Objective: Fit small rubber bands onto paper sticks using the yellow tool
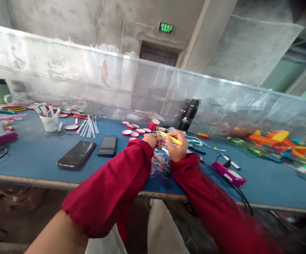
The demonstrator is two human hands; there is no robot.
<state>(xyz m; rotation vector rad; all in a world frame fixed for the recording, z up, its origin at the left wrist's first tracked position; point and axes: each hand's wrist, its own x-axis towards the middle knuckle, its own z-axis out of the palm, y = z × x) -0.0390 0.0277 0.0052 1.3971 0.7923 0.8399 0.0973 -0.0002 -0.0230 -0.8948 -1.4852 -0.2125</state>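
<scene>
Mostly blue underfoot of everything: a wide counter [132, 169], worn along its pale near edge, with a perforated metal panel [84, 81] standing along its far side. Beyond that, a bare grey concrete wall [71, 21] and the top of a dark doorway [158, 56]. Above it, in lit green, an exit sign [166, 28] — readable as "EXIT", with blurred characters on top. On the black cylinder [189, 114] at far centre, a small round pale emblem, too small to read.

At centre, over a heap of coloured scraps [159, 164], a yellow pen-like tool [174, 139], gripped in the right hand [178, 146], tip close to the left hand [152, 140]. Pinched together there, on a small slim piece [157, 132] — too small to name.

Just beyond, red-rimmed discs [127, 132] and a red stack [153, 124]. To the left, a black phone [76, 154], white sticks [89, 127] and a white cup [49, 123] of pens. To the right, green-handled pliers [196, 146], partly hidden behind the right hand, a purple power strip [229, 173] with black cable, and an orange toy [277, 139].
</scene>
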